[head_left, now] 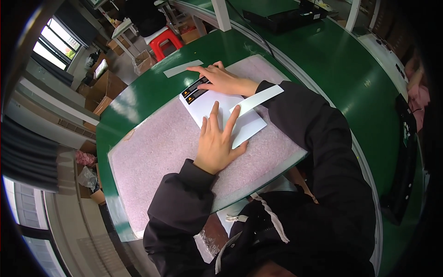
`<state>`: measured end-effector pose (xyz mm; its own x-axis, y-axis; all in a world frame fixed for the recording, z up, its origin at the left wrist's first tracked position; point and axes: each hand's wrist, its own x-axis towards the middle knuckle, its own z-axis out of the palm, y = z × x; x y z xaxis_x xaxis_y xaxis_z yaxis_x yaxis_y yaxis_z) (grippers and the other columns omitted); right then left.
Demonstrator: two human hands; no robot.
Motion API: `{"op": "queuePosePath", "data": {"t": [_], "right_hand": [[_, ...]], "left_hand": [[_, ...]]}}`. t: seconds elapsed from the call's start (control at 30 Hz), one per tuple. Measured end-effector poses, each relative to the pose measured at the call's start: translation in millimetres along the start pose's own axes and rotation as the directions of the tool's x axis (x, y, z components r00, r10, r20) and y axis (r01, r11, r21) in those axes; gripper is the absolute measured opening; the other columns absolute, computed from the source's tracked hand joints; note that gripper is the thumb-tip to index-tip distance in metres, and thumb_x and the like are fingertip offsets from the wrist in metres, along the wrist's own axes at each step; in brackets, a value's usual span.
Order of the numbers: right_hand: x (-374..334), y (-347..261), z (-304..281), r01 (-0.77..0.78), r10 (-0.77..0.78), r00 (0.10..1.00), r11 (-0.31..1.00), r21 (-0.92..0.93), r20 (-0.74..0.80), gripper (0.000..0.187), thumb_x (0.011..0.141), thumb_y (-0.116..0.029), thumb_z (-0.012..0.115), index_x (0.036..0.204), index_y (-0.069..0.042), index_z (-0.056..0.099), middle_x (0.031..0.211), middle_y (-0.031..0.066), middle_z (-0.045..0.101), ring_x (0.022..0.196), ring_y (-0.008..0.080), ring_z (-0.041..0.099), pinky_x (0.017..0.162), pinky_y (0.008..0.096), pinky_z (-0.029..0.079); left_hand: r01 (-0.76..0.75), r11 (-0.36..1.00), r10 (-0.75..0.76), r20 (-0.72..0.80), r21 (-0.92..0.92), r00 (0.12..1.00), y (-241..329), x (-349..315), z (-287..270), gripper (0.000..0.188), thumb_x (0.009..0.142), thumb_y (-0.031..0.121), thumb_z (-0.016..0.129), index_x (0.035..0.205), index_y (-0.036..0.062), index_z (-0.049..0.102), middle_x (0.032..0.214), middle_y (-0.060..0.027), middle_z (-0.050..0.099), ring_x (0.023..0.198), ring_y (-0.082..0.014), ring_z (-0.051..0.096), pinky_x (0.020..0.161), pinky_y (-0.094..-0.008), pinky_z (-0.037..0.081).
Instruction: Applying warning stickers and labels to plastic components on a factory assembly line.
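Note:
A stack of white sheets [207, 106] lies on a pale pink foam mat, with black labels [197, 93] bearing orange triangles along its far left end. My left hand [217, 145] rests on the sheets with its fingers spread. Its index fingertip meets one end of a narrow white strip [258, 99], whose other end overlaps my right sleeve. My right hand [222, 81] reaches leftward over the labels, index finger and thumb stretched out. That index fingertip is at the edge of another pale strip [177, 69] on the green table; whether it touches cannot be told.
The foam mat [152, 161] sits on the green table [134, 108]. Black flat devices [284, 21] stand at the far right and along the right edge. A red stool [165, 42], a seated person [143, 18] and cardboard boxes [108, 87] are beyond the table.

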<state>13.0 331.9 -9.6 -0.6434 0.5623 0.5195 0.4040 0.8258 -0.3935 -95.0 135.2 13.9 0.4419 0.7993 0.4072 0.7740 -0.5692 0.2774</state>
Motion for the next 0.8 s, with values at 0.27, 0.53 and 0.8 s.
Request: {"op": "queuePosePath", "data": {"t": [0.27, 0.53, 0.8], "right_hand": [[-2, -4, -4, -0.017, 0.018, 1.0, 0.997, -0.076, 0.011, 0.069, 0.088, -0.026, 0.063, 0.146, -0.021, 0.026, 0.103, 0.0125, 0.066, 0.094, 0.0254, 0.061, 0.096, 0.039, 0.031], [18, 31, -102, -0.116, -0.159, 0.779, 0.914, -0.389, -0.606, 0.064, 0.089, -0.015, 0.059, 0.144, -0.017, 0.027, 0.096, 0.0069, 0.067, 0.086, 0.026, 0.064, 0.082, 0.0398, 0.045], [-64, 173, -138, -0.657, 0.187, 0.638, 0.638, -0.402, -0.747, 0.068, 0.091, -0.025, 0.056, 0.148, -0.016, 0.019, 0.117, 0.0107, 0.058, 0.112, 0.0256, 0.053, 0.091, 0.0523, 0.034]], "left_hand": [[-0.046, 0.995, 0.05, -0.04, 0.094, 0.998, 3, 1, -1, 0.088, 0.065, 0.03, 0.076, 0.141, 0.0123, 0.034, 0.136, -0.0276, 0.031, 0.111, -0.0415, 0.053, 0.09, -0.0443, 0.048], [-0.043, 0.997, 0.046, -0.05, 0.066, 0.998, 5, 0, -3, 0.088, 0.065, 0.029, 0.076, 0.14, 0.0103, 0.034, 0.137, -0.0288, 0.03, 0.111, -0.0416, 0.052, 0.09, -0.044, 0.048], [-0.05, 0.995, 0.053, -0.039, 0.092, 0.998, 3, 1, -2, 0.087, 0.066, 0.029, 0.075, 0.141, 0.0103, 0.034, 0.137, -0.0296, 0.03, 0.112, -0.0417, 0.052, 0.093, -0.0445, 0.045]]}}
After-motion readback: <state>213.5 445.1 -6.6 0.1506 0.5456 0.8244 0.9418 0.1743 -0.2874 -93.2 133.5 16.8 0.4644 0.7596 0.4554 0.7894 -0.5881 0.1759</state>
